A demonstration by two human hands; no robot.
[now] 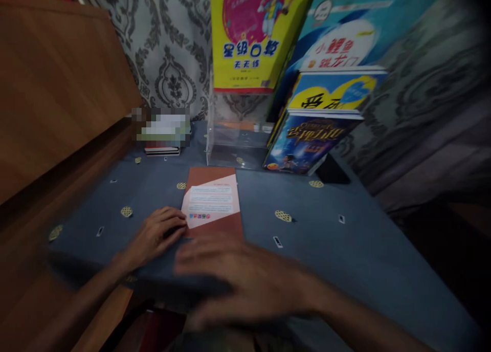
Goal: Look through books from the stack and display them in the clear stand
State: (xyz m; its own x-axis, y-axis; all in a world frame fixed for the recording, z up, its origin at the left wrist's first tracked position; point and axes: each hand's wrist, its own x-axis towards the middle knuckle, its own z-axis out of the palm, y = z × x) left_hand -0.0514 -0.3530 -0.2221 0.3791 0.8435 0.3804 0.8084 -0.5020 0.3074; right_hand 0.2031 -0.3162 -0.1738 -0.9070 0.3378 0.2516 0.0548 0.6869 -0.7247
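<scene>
Several books (326,93) are standing in a clear rack (233,152); a brown-and-white booklet (210,201) is lying flat on the worktop (307,214), outside it. The left hand (158,233) is touching the booklet's edge, its grip unclear; the blurred right hand (249,280) is hovering open.

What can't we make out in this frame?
All in the head view:
Right hand: blurred; whether it touches the booklet can't be told.
Booklet's near edge: partly hidden by that hand.
Booklet's fine print: too small to read.
Left hand: at the booklet's left edge; its own fingers obscure the grip.
Small book stack: top masked by pixelation.
Yellow book: top cut off by the upper frame edge.
</scene>
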